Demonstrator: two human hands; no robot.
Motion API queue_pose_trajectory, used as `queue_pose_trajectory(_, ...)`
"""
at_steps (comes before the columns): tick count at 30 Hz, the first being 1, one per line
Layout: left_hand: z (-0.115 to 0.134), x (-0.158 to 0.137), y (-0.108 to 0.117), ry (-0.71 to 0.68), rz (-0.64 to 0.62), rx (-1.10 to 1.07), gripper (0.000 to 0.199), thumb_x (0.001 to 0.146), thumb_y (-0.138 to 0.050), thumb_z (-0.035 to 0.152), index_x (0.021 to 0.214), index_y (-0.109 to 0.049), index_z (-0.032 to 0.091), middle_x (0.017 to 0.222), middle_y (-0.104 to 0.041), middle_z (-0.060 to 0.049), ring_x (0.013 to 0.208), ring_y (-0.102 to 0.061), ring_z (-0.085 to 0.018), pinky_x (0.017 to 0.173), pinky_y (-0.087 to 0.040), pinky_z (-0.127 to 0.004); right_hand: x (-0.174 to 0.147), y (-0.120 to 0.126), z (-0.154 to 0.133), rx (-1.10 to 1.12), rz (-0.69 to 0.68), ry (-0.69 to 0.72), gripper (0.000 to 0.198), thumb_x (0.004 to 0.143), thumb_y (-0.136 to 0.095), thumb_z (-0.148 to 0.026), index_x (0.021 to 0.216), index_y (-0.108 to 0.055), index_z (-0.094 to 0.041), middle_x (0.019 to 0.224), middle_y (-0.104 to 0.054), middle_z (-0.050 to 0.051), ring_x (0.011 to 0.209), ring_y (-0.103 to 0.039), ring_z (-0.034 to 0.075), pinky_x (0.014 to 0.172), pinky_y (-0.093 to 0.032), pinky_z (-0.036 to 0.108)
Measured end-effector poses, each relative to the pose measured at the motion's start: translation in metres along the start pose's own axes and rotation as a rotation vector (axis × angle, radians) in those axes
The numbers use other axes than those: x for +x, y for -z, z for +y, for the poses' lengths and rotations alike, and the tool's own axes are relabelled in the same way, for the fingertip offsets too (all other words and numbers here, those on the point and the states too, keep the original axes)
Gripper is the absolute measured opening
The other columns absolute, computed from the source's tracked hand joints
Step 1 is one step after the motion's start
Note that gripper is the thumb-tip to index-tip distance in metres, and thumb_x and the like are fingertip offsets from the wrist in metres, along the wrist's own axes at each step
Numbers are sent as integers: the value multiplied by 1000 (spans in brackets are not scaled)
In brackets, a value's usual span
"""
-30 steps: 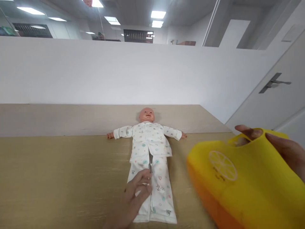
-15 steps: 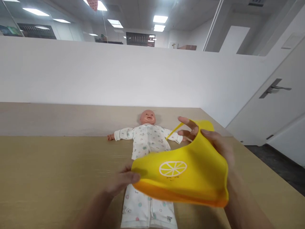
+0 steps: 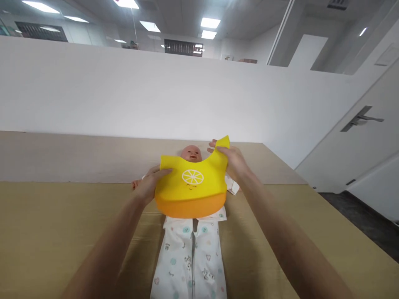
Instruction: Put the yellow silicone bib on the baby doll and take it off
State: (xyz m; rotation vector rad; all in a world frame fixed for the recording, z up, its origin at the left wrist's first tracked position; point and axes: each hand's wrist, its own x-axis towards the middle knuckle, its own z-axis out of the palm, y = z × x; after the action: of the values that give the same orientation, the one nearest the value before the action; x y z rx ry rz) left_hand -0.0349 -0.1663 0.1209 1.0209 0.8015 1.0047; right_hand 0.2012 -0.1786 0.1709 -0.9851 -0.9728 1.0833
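Note:
A yellow bib (image 3: 174,187) with a lemon-slice print and an orange pocket is spread in front of the doll's chest. My left hand (image 3: 149,185) pinches its left edge, thumb on the front. At the upper right, my right hand (image 3: 232,158) grips the neck strap between thumb and fingers, some fingertips showing behind it. The baby doll (image 3: 191,153) lies on its back, its head just above the bib's neckline. Its white printed outfit (image 3: 187,253) shows below the bib; the torso and most of the arms are covered.
The doll lies on a tan table (image 3: 77,232) that meets a white wall (image 3: 131,91) at the back. Glass panels top the wall. A white door with a metal handle (image 3: 358,118) stands at the right, above a dark floor (image 3: 368,220).
Both hands have moved the bib up and left, from over the doll's right-hand side to its chest. The bib is now level and faces me; earlier it was tilted.

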Motion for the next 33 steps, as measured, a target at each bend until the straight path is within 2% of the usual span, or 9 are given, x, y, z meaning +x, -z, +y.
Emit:
queue_pose_trajectory(5, -15, 50, 14, 55, -38, 19, 31, 66, -70, 34, 88, -68, 13, 82, -72, -6, 73, -65, -18, 68, -49, -27, 51, 11, 52, -344, 61, 63, 27, 65, -60, -35, 82, -66, -16, 88, -65, 5, 79, -58, 20, 70, -44, 30)
queue_pose_trajectory(8, -25, 75, 18, 103, 75, 63, 22, 63, -72, 37, 68, -67, 16, 64, -69, -3, 57, -60, -15, 55, -46, -25, 70, 20, 76, -470, 76, 143, 28, 69, -57, -43, 79, -61, -17, 80, -62, 4, 77, -57, 19, 72, -43, 30)
queue_pose_trajectory(11, -38, 96, 21, 96, 181, 79, 20, 61, -72, 36, 60, -64, 18, 58, -66, -1, 51, -58, -14, 49, -42, -24, 85, 28, 96, -486, 122, 174, 31, 71, -56, -46, 78, -60, -16, 88, -64, 7, 87, -56, 21, 77, -42, 30)
queue_pose_trajectory(14, -50, 113, 25, 89, 213, 88, 17, 61, -71, 33, 64, -64, 17, 59, -67, 0, 52, -58, -14, 49, -42, -24, 97, 34, 115, -444, 142, 148, 36, 70, -56, -47, 81, -62, -14, 92, -65, 8, 88, -56, 21, 77, -42, 30)
queue_pose_trajectory(18, -60, 128, 29, 95, 257, 92, 14, 61, -67, 28, 70, -66, 17, 60, -67, 0, 51, -59, -16, 49, -44, -25, 107, 37, 138, -316, 178, -17, 38, 65, -58, -46, 83, -64, -13, 75, -65, 4, 69, -57, 17, 62, -42, 27)
queue_pose_trajectory(21, -64, 133, 31, 93, 275, 94, 14, 61, -66, 27, 72, -66, 17, 61, -67, -1, 49, -59, -16, 47, -43, -26, 110, 37, 149, -141, 184, -120, 32, 62, -62, -41, 79, -63, -15, 65, -63, 0, 58, -56, 16, 55, -41, 25)
queue_pose_trajectory(24, -65, 136, 32, 105, 273, 84, 14, 62, -65, 24, 74, -66, 17, 61, -67, -1, 47, -58, -16, 46, -43, -26, 111, 37, 156, 5, 202, -186, 23, 61, -65, -34, 77, -63, -16, 63, -64, 0, 58, -58, 16, 53, -42, 25)
queue_pose_trajectory(31, -69, 143, 32, 208, 48, -163, 25, 64, -62, 21, 87, -65, 12, 72, -70, -7, 61, -65, -20, 57, -51, -29, 111, 46, 168, 285, 63, -438, 16, 68, -61, -24, 83, -60, -20, 67, -67, -1, 62, -63, 17, 62, -50, 27)
queue_pose_trajectory(33, -72, 145, 32, 198, 42, -165, 26, 66, -64, 23, 89, -65, 11, 75, -70, -8, 64, -66, -21, 60, -52, -30, 111, 47, 169, 307, 30, -484, 15, 71, -60, -26, 84, -59, -21, 67, -68, -2, 62, -64, 17, 63, -51, 28)
